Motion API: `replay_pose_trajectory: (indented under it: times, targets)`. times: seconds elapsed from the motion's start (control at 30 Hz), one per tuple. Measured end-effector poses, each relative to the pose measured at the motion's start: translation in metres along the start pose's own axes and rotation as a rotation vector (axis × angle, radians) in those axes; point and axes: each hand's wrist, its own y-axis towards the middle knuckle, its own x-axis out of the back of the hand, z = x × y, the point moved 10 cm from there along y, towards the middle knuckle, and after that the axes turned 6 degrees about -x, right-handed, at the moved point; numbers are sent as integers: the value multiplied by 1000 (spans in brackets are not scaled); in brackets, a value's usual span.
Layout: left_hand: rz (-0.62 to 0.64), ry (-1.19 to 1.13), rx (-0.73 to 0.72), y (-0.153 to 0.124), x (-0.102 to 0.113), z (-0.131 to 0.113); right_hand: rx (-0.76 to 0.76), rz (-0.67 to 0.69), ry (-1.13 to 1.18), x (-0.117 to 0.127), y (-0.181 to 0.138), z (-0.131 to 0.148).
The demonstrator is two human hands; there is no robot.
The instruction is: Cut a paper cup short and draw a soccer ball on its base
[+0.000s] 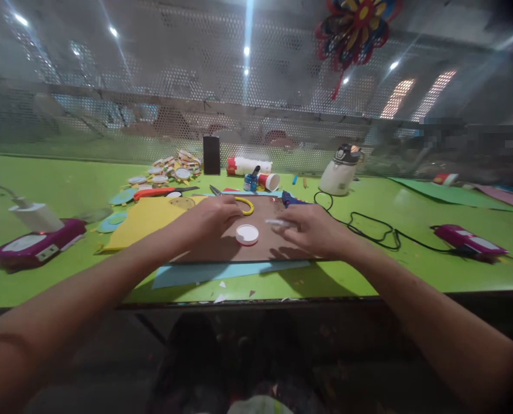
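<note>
My left hand [213, 217] rests on a brown sheet [239, 244] with its fingers curled down, beside a yellow curved strip [247, 205]; I cannot see anything in it. My right hand [310, 229] is pinched on a thin white stick-like object [276, 222] just above the same sheet. A white round lid [247, 234] lies on the brown sheet between the two hands. A light blue sheet [196, 272] pokes out under the brown one.
A yellow sheet [146, 221], orange-handled scissors [161, 192], cut paper discs [170, 168], a black box [211, 154], a small paint jar [250, 181], a white jug [339, 171], a black cable [371, 230] and two purple devices [36, 244] [467, 240] lie on the green table [412, 267].
</note>
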Motion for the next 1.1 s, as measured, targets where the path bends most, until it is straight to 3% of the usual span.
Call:
replay_pose_trajectory:
  times: [0.2,0.43,0.53,0.7,0.97,1.1]
  targets:
    - [86,105,-125,0,-32,-22,-108,-66,111,-7,26,-27]
    - [186,164,-144,-9,-61,-9,-164,-90,181,-24,32,-40]
    - [206,68,-87,-10,-58,-2,-176,-96,207,-28,30,-45]
    - [104,-141,102,-13,-36,16,-145,-93,224,-32,23,-44]
    - [131,-226,275,-14,-38,31,-67,-51,172,-37,22,-33]
    - [201,-334,373,-19,-45,37,-95,-78,170,-36,20,-38]
